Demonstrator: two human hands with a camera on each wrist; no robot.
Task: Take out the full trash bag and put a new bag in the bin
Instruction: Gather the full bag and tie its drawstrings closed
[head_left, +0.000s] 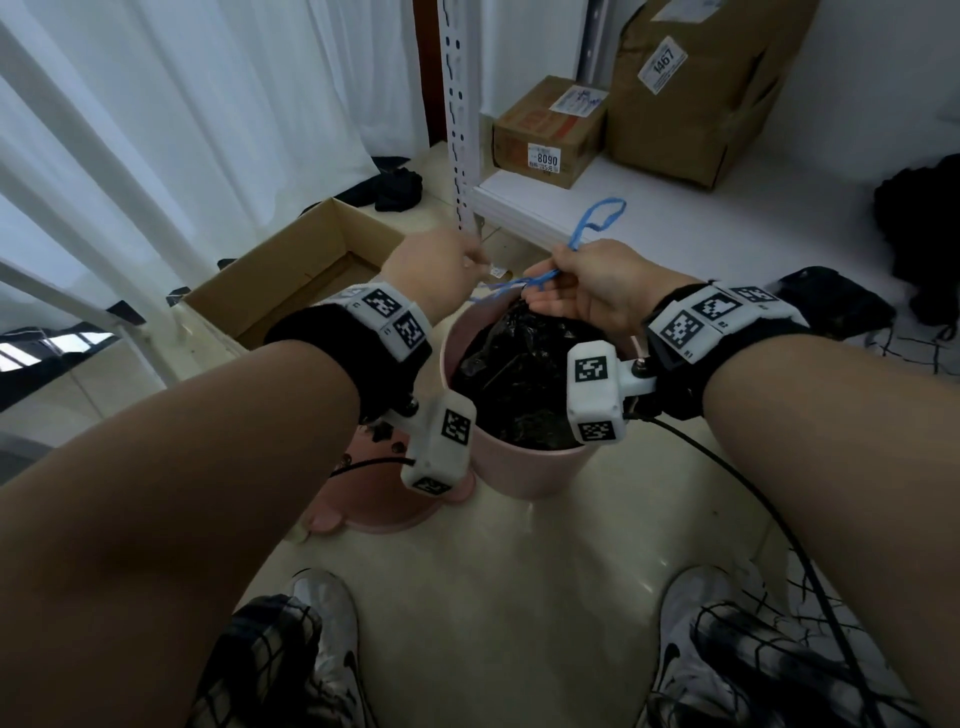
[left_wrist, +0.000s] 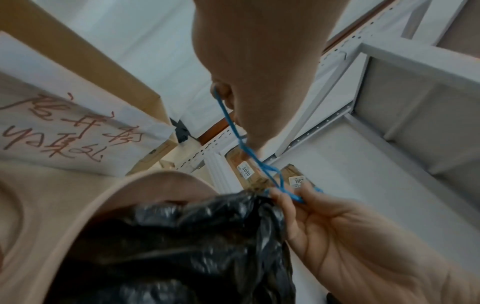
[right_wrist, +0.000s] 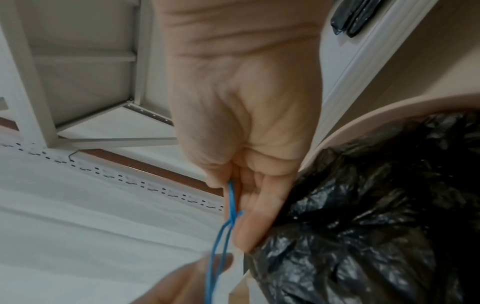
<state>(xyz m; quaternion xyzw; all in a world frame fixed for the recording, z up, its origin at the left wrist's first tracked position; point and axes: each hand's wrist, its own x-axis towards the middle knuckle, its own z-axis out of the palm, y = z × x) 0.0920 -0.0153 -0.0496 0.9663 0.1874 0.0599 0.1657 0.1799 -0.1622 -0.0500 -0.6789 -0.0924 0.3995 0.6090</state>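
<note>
Both hands pinch the blue drawstring (head_left: 540, 280): my left hand (head_left: 436, 270) and right hand (head_left: 587, 286) above the black trash bag (head_left: 519, 384) in the pink bin (head_left: 524, 467).

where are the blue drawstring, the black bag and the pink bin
drawstring (head_left: 597, 218): head view, on the loop above the right hand.
bag (head_left: 519, 384): head view, on the crumpled top inside the bin.
bin (head_left: 530, 470): head view, on the near outer wall.

Both hands, raised, pinching.
Left hand (head_left: 434, 275) and right hand (head_left: 597, 291): forearms extended, fingers curled, each pinching blue drawstring (head_left: 582, 234).
</note>
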